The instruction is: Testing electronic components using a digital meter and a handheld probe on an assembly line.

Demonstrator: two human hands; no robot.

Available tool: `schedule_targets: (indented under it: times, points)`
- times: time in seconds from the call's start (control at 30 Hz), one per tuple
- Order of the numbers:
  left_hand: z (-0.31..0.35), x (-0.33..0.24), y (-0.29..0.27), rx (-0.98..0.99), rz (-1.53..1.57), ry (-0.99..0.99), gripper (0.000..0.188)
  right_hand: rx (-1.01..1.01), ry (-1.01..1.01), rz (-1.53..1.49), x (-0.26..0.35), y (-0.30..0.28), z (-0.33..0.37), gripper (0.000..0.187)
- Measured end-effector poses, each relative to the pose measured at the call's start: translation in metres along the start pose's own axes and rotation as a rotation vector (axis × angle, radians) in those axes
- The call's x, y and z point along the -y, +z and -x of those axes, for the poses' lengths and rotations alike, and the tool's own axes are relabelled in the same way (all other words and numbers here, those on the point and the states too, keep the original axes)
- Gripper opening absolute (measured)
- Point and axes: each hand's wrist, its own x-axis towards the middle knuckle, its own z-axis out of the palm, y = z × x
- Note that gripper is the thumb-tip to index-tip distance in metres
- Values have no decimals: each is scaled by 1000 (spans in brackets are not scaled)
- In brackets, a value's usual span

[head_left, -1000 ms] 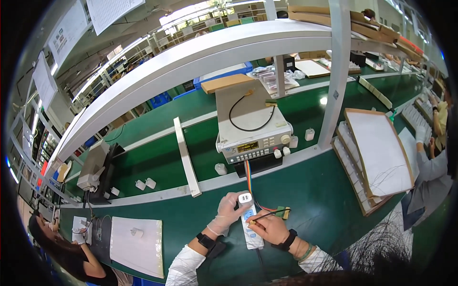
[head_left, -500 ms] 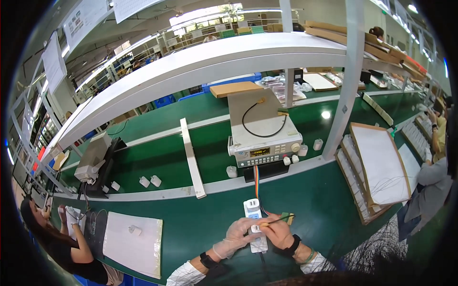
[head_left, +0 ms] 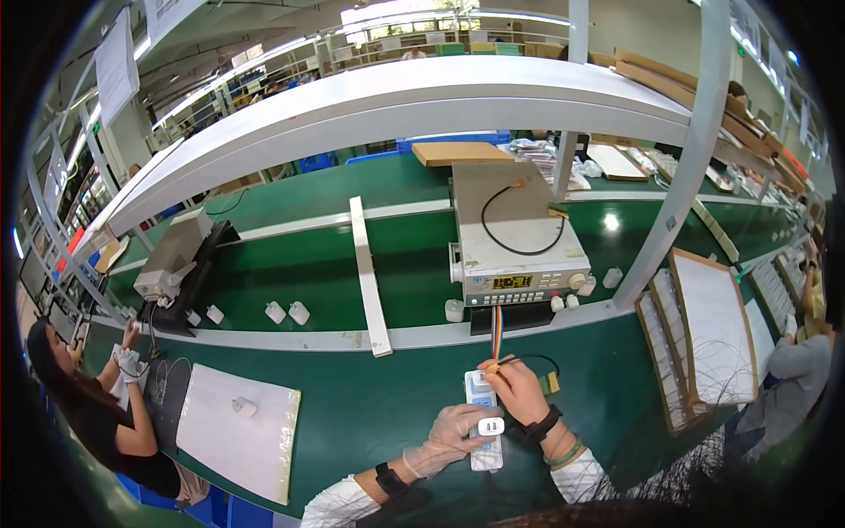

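A white power strip point(head_left: 486, 458) with blue socket faces lies lengthwise on the green bench in front of me. My left hand point(head_left: 451, 440), in a thin clear glove, is closed around a white two-port USB charger point(head_left: 491, 428) over the strip's near half. Whether that charger is plugged in, I cannot tell. Bare-fingered, my right hand point(head_left: 521, 394) pinches the tan plug end of a black cable point(head_left: 539, 356) at the strip's far end. There the plug meets another white charger point(head_left: 478, 382), partly covered by my fingers. A small greenish-tan board point(head_left: 550, 383) hangs by the cable.
A bench test instrument point(head_left: 519, 268) with a lit display stands behind the strip, a rainbow ribbon cable point(head_left: 498, 330) running down from it. Loose white chargers point(head_left: 287, 312) sit along the rail. Stacked trays point(head_left: 713, 334) are at right. At left, a co-worker point(head_left: 114, 396) sits beside a white mat point(head_left: 238, 431).
My right hand has moved with the cable plug from the near charger to the far one. My left hand now grips the near charger. The whole view has shifted slightly.
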Motion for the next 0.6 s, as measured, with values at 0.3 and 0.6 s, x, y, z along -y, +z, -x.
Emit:
schedule_targets:
  times: [0.3, 0.6]
  points:
    - [-67, 27, -106, -599, -310, 64, 51, -3, -33, 241, -7, 5, 5, 16]
    - [-112, 105, -183, -256, -729, -268, 27, -15, -9, 120, -10, 6, 8, 11]
